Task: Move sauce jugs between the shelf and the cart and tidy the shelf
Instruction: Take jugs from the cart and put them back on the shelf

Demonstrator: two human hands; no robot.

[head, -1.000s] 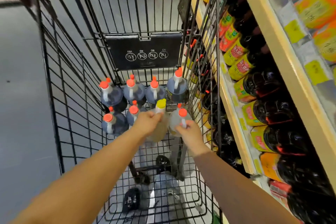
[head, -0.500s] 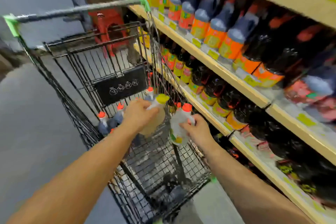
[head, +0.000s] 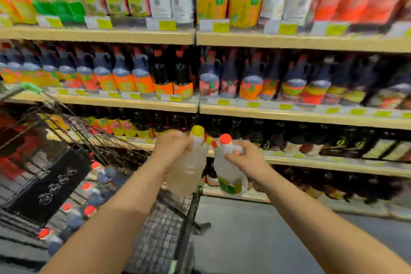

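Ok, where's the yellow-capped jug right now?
Centre of the head view: the left hand holds the yellow-capped jug up over the corner of the cart, just left of the orange-capped jug in the right hand.

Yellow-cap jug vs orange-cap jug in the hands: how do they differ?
Yellow-cap jug, gripped by the left hand, holds pale yellowish liquid; orange-cap jug, gripped by the right hand, looks clearer. The orange-cap jug shows a green-and-yellow label; the yellow-cap jug shows none from here. Both are translucent plastic, held roughly upright.
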